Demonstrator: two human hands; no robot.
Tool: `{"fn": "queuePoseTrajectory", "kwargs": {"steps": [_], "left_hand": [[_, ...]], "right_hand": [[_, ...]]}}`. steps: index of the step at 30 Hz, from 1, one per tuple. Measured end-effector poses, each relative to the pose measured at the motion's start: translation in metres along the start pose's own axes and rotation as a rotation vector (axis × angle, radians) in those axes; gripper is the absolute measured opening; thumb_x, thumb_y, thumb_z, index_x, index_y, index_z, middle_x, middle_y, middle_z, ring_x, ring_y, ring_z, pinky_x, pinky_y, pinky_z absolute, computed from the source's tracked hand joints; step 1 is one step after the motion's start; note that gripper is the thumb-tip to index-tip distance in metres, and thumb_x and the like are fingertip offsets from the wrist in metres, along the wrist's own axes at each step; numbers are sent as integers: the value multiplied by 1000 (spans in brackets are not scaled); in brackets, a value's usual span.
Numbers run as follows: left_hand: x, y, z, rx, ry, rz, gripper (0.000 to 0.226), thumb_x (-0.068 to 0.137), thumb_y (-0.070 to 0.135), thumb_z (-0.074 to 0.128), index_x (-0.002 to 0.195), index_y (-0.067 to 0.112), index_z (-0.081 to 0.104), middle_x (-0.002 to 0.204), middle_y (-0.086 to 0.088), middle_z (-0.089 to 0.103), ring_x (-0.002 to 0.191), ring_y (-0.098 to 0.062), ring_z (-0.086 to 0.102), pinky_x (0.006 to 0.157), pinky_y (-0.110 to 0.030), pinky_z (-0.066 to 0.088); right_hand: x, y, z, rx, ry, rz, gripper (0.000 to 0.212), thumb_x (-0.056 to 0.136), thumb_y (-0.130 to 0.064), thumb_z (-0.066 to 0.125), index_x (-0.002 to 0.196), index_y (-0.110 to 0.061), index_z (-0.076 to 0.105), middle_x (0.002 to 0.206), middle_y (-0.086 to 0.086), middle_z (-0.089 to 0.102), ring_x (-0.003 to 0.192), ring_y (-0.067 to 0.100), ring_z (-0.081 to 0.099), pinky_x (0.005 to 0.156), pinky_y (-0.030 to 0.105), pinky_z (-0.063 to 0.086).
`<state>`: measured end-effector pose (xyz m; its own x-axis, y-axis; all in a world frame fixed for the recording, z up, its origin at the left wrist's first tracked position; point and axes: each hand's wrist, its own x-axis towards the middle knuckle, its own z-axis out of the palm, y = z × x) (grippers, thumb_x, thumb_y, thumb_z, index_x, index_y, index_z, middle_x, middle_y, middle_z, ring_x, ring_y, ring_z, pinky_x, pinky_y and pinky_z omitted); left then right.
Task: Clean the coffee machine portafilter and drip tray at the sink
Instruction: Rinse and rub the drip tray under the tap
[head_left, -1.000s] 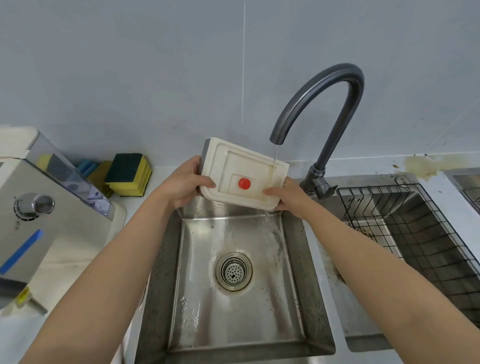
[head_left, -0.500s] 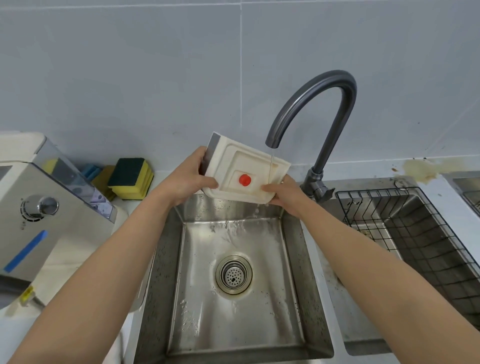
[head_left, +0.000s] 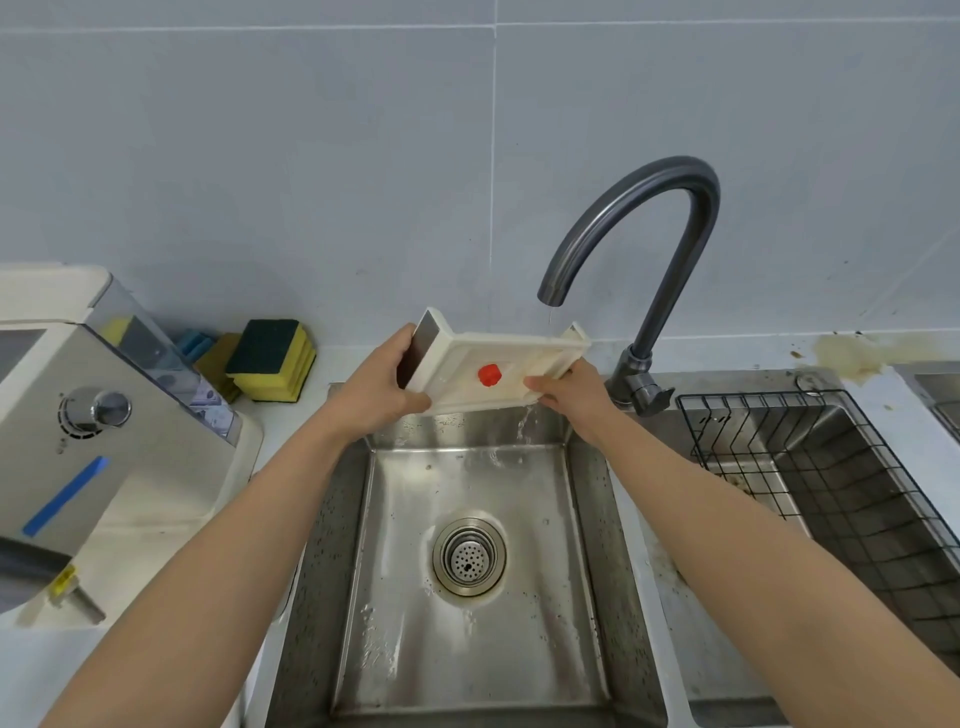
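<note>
Both forearms extended, left hand (head_left: 375, 394) gripping drip tray (head_left: 511, 349) end, right hand (head_left: 572, 397) pinching opposite edge

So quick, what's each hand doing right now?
Left hand: grips the left end of the drip tray.
Right hand: grips its right end.

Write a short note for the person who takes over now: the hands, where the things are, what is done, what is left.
Hands: the left hand grips the left end of the drip tray; the right hand pinches its right edge.
Place: the tray is tilted above the sink, under the faucet, which only drips. Water runs off the tray into the basin.
Done: the tray looks rinsed.
Left: probably drain it and set it aside. The portafilter is not in view, so its state is unknown.
</note>
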<state>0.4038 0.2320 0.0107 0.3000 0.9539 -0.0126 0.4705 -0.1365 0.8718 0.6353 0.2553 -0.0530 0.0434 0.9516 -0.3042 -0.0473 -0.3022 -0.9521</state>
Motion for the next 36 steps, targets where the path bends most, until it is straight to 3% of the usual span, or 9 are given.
{"fn": "queuePoseTrajectory", "kwargs": {"steps": [4, 8, 12, 16, 23, 25, 29, 31, 36], "left_hand": [[-2, -7, -4, -130, -17, -66, 46, 61, 3, 69, 89, 31, 46, 86, 6, 51, 80, -8, 51, 67, -19, 44], [-2, -18, -7, -422, 1, -184, 55, 52, 2, 64, 99, 28, 52, 99, 1, 59, 94, -16, 58, 73, -28, 48], [0, -32, -6, -680, 41, -302, 46, 67, -14, 58, 100, 19, 54, 98, -5, 62, 93, -25, 60, 65, -34, 54], [-4, -43, -5, -847, 68, -392, 38, 78, -15, 45, 103, 13, 53, 99, -8, 63, 86, -24, 63, 51, -27, 56], [-17, -60, 2, -951, -14, -491, 39, 76, -2, 48, 114, 8, 53, 101, -11, 66, 85, -28, 64, 56, -31, 56], [-20, -66, 4, -982, -3, -520, 33, 82, -3, 40, 108, 8, 57, 94, -9, 71, 79, -25, 69, 52, -30, 57], [-23, -75, 7, -1013, 17, -561, 33, 81, -3, 40, 105, 10, 59, 100, -12, 68, 85, -30, 66, 54, -37, 59], [-24, -75, 8, -1011, 32, -567, 31, 82, -3, 42, 105, 10, 58, 100, -11, 67, 85, -30, 65, 55, -37, 59], [-26, -76, 15, -997, 102, -552, 36, 85, -3, 47, 120, 8, 46, 108, -13, 60, 90, -30, 60, 51, -37, 59]], "right_hand": [[-1, 1, 2, -75, -2, 20, 40, 78, 1, 67, 114, -9, 54, 114, 8, 62, 100, 23, 60, 84, 37, 54], [-3, -1, 4, -172, -4, 3, 40, 78, -5, 68, 115, -10, 55, 107, 2, 60, 94, 18, 58, 78, 31, 53], [-6, -2, 4, -184, -20, 17, 32, 78, -10, 68, 108, -12, 56, 108, 2, 61, 93, 17, 58, 76, 27, 51], [-9, -1, 4, -76, -27, 85, 38, 79, -9, 68, 114, -7, 55, 119, 10, 61, 101, 23, 59, 87, 36, 51], [-20, 9, 6, 46, -38, 169, 23, 89, -13, 56, 111, -5, 57, 113, 13, 63, 85, 17, 62, 74, 30, 54], [-23, 12, 7, 39, -19, 190, 25, 91, -16, 53, 112, -3, 57, 115, 15, 62, 86, 19, 61, 76, 33, 52], [-27, 15, 11, -27, 5, 206, 25, 95, -21, 47, 110, -5, 58, 119, 17, 61, 92, 23, 60, 80, 38, 52], [-29, 16, 12, -78, 1, 206, 27, 95, -23, 45, 114, -8, 58, 118, 13, 62, 96, 21, 59, 81, 33, 52], [-36, 20, 11, -101, -2, 184, 32, 96, -20, 43, 124, -9, 54, 92, -3, 62, 79, 8, 58, 55, 17, 51]]}}
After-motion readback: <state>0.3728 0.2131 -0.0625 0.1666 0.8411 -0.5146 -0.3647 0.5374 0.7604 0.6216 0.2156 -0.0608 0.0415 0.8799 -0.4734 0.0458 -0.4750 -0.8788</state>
